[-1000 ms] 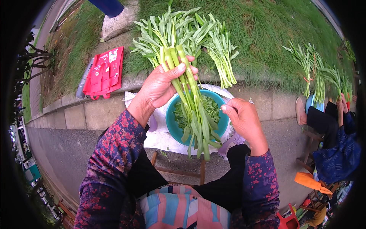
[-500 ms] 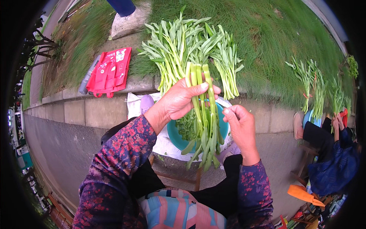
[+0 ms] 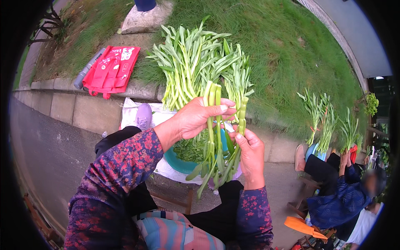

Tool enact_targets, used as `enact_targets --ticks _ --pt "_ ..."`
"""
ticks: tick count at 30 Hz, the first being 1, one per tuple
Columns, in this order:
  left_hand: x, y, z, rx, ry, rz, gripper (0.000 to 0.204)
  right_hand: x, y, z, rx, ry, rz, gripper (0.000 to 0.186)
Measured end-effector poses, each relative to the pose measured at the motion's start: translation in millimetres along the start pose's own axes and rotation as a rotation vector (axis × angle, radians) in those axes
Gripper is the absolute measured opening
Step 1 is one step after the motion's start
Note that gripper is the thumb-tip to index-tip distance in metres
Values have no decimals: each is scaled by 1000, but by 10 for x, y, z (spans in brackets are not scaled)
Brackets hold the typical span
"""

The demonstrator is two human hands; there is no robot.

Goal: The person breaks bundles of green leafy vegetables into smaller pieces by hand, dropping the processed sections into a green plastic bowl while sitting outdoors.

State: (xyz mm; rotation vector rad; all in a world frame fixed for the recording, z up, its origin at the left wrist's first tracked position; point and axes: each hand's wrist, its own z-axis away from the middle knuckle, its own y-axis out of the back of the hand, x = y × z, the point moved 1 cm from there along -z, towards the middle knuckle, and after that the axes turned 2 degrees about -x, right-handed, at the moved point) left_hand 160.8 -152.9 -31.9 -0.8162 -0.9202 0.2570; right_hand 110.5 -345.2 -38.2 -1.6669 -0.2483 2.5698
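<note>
My left hand point(image 3: 196, 118) is closed around several thick, pale green leafy stalks point(image 3: 211, 139), cut ends up and leaves hanging down. Just to the right, my right hand point(image 3: 252, 155) grips one leafy stalk point(image 3: 243, 109) that stands apart from the others. A small whitish patch shows between the hands; I cannot tell what it is. Below them is a teal basin point(image 3: 178, 164) holding loose green leaves point(image 3: 189, 151), partly hidden by my left arm and the stalks. It rests on a white sheet point(image 3: 128, 113).
Large bunches of leafy greens point(image 3: 183, 71) lie beyond the basin, on the grass edge. To their left are a red bag point(image 3: 112, 68) and a grey cylinder point(image 3: 88, 70). At the right, another person point(image 3: 339, 196) sits holding greens, near an orange strap-like thing point(image 3: 303, 227).
The right hand has moved in and taken hold of one stalk, pulling it away from the left hand's bunch. The view has swung to the right.
</note>
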Motion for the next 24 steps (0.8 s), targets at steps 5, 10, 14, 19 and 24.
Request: enact_targets --ticks 5,10,14,19,24 --pt "75 48 36 81 -36 -26 35 46 69 -23 9 48 -134 24" --pt "104 109 48 215 -140 -74 29 9 123 -46 116 68 -361 22" --pt "5 121 -11 243 -221 -234 25 18 29 -49 197 102 -151 28" --pt "-85 -67 -14 272 -154 -286 29 106 -161 -19 275 198 187 28" --pt "-215 -18 -55 244 -177 -210 58 140 -265 10 255 302 318 29"
